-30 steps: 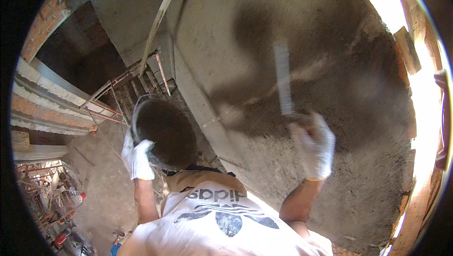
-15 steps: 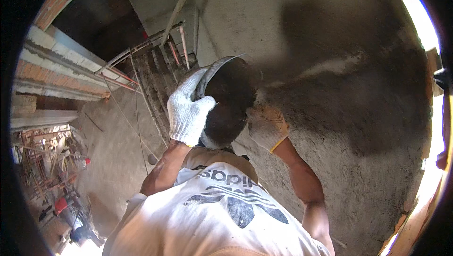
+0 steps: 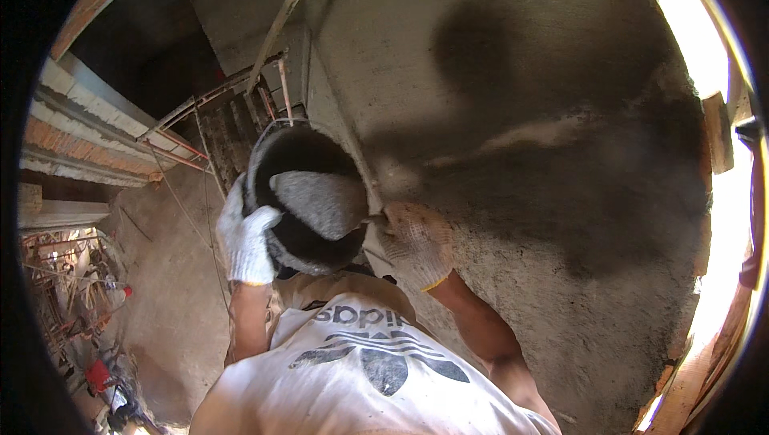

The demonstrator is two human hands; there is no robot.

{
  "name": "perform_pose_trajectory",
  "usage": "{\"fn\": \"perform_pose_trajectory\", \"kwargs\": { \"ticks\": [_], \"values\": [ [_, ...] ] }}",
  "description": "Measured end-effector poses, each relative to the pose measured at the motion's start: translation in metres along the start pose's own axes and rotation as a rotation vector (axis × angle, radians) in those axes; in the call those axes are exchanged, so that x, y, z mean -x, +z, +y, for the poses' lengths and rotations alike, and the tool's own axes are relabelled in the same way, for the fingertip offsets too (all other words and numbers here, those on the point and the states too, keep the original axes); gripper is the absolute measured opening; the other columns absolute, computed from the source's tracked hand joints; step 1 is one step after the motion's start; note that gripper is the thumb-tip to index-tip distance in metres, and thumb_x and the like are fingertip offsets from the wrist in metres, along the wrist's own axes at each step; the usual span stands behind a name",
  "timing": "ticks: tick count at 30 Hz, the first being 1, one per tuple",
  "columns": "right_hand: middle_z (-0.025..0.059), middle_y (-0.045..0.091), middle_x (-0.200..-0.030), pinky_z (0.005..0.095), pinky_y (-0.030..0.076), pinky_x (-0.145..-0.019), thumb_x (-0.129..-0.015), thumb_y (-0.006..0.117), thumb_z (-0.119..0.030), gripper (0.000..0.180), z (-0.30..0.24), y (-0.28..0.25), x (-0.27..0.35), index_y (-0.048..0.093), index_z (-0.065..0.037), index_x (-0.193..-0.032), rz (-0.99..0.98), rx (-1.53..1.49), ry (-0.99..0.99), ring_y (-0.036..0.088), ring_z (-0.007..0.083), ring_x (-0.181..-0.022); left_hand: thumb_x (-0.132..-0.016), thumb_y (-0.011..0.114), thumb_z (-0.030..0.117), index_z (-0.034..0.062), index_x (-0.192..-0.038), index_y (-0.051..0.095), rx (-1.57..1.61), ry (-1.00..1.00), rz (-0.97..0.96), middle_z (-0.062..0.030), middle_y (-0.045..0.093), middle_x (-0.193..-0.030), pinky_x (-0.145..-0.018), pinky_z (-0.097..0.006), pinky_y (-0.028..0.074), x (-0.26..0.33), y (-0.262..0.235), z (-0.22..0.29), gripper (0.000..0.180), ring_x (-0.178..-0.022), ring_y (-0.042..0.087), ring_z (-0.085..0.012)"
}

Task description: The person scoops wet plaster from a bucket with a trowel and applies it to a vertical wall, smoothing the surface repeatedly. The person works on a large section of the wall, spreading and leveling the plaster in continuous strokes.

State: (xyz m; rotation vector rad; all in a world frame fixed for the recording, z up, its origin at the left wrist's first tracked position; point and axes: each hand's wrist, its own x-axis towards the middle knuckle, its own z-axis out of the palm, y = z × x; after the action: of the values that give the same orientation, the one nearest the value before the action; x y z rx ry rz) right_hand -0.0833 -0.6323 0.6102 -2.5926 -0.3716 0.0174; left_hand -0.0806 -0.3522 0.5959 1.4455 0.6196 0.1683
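Head view, left grip [image 3: 247, 239] pinching bucket [image 3: 308, 140] by left side, right grip [image 3: 420, 244] clasping trowel [image 3: 319, 201]

A pole [image 3: 284, 22] slants down to a pinkish metal frame [image 3: 285, 92] beside a dark recess [image 3: 156, 42].
At left, a band of orange brick [image 3: 88, 149] runs between pale strips [image 3: 96, 96] below the recess; lower, a red object [image 3: 98, 376], too small to identify, sits near jumbled clutter [image 3: 68, 299]. At right, a short wooden block [image 3: 718, 132] stands against a glaring bright gap [image 3: 721, 227], with a long board [image 3: 697, 379] slanting along the gap's lower part.
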Motion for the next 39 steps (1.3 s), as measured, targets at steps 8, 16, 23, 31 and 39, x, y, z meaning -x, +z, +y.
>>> {"fn": "perform_pose_trajectory", "kwargs": {
  "ticks": [8,16,23,31,39],
  "values": [
    [0.0114,0.076,-0.098,0.0401,0.056,-0.084,-0.091,0.076,-0.036,0.036,0.071,-0.009,-0.08,0.077,-0.005,-0.109,-0.475,-0.236,0.182,0.07,0.0246,-0.085,-0.074,0.069,-0.005,-0.0074,-0.149,0.054,0.116,-0.109,0.19,-0.0157,0.069,-0.132,-0.089,-0.033,0.059,-0.004,-0.036,-0.04,0.077,-0.109,0.07,-0.0238],
    [0.0062,0.073,-0.084,0.0296,0.053,-0.069,-0.093,0.081,-0.014,0.024,0.025,-0.121,0.001,0.077,-0.004,-0.114,0.624,-0.089,0.646,0.063,0.008,-0.076,-0.075,0.067,-0.006,-0.0067,-0.148,0.056,0.084,-0.02,0.111,-0.0129,0.07,-0.129,-0.092,-0.032,0.057,-0.01,-0.023,-0.046,0.073,-0.11,0.069,-0.0214],
    [0.0139,0.07,-0.088,0.049,0.054,-0.079,-0.088,0.069,-0.019,0.018,0.004,-0.007,-0.013,0.072,-0.009,-0.103,0.052,0.498,0.068,0.069,0.0324,-0.087,-0.075,0.066,-0.003,-0.0071,-0.148,0.056,-0.085,0.112,-0.107,-0.0141,0.069,-0.137,-0.105,-0.032,0.051,0.002,0.017,-0.004,0.074,-0.119,0.067,-0.0228],
    [0.0149,0.07,-0.093,0.0527,0.053,-0.082,-0.09,0.066,-0.026,0.017,0.015,0.026,0.003,0.069,-0.01,-0.097,-0.14,0.158,-0.047,0.068,0.0369,-0.091,-0.074,0.072,-0.001,-0.0075,-0.145,0.059,0.035,0.067,-0.157,-0.0151,0.071,-0.134,-0.101,-0.029,0.052,0.007,0.028,0.023,0.072,-0.116,0.067,-0.0204],
    [0.0154,0.071,-0.097,0.0488,0.055,-0.077,-0.087,0.076,-0.028,0.026,-0.023,-0.02,-0.005,0.069,-0.01,-0.104,0.005,0.261,-0.045,0.07,0.0366,-0.089,-0.078,0.069,0.0,-0.0081,-0.149,0.054,0.077,0.06,-0.01,-0.0137,0.069,-0.133,-0.1,-0.03,0.053,0.013,-0.002,0.017,0.073,-0.115,0.067,-0.0216]
  ]
}}
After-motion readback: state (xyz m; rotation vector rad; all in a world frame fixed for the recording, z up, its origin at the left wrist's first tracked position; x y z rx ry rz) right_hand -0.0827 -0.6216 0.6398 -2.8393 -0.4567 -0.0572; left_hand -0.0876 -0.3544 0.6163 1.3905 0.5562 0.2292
